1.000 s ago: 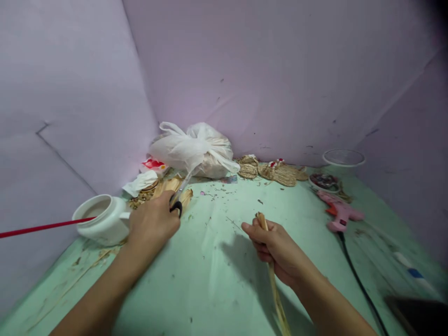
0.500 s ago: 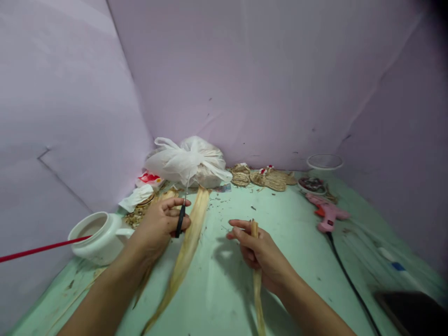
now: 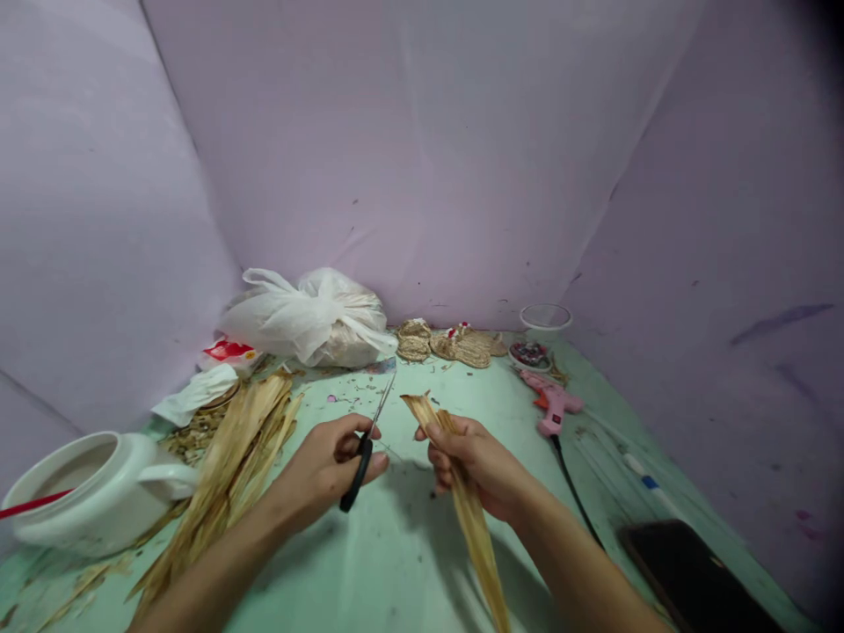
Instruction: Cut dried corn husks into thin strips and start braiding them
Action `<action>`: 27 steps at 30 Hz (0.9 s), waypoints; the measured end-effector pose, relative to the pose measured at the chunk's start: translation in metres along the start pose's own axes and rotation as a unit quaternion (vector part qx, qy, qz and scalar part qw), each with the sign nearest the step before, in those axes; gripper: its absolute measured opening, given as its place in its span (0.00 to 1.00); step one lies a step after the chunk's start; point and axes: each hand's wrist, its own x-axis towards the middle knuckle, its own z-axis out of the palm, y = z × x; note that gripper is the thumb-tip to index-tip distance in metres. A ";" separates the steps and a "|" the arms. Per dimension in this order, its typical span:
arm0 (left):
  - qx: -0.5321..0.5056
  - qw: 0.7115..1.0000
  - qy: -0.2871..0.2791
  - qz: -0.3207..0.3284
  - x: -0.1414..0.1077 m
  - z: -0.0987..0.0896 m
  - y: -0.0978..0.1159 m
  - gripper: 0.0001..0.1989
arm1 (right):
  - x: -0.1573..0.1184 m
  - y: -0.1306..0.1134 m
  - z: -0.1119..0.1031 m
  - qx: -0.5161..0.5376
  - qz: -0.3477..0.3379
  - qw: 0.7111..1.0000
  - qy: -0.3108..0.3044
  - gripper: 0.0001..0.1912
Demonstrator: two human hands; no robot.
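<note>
My left hand (image 3: 336, 466) is closed around the black handle of a pair of scissors (image 3: 361, 470), whose thin metal blades point up and away. Between the thumb and fingers of my right hand (image 3: 471, 462) are dried leaf strips (image 3: 471, 519), yellowish brown and long, with their wide cut ends sticking out toward the scissors. The strips hang down past the lower edge of the view. The blades and the strips are apart. Beside my left forearm lies a pile of similar dried leaves (image 3: 230, 448).
A white pot (image 3: 98, 501) with a red stick stands at left. Behind are a tied plastic bag (image 3: 316, 316) and woven slipper-like pieces (image 3: 462, 345). To the right lie a pink glue gun (image 3: 552, 402) with a black cord and a dark phone (image 3: 692, 571).
The wide strip that lay near my left hand is now in my right hand beside the first one. My view has shifted right, and the scissors have tilted toward the strips.
</note>
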 end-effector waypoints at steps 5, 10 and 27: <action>0.185 0.980 -0.072 0.028 -0.006 -0.018 0.012 0.03 | -0.007 -0.017 -0.007 -0.107 -0.032 0.993 0.023 0.21; 0.260 0.963 -0.051 0.042 -0.008 -0.009 0.012 0.02 | -0.006 -0.014 -0.001 -0.228 -0.066 0.971 -0.014 0.21; 0.113 0.991 -0.048 0.051 -0.008 0.001 0.007 0.08 | -0.003 -0.006 0.003 -0.235 -0.061 0.970 -0.013 0.20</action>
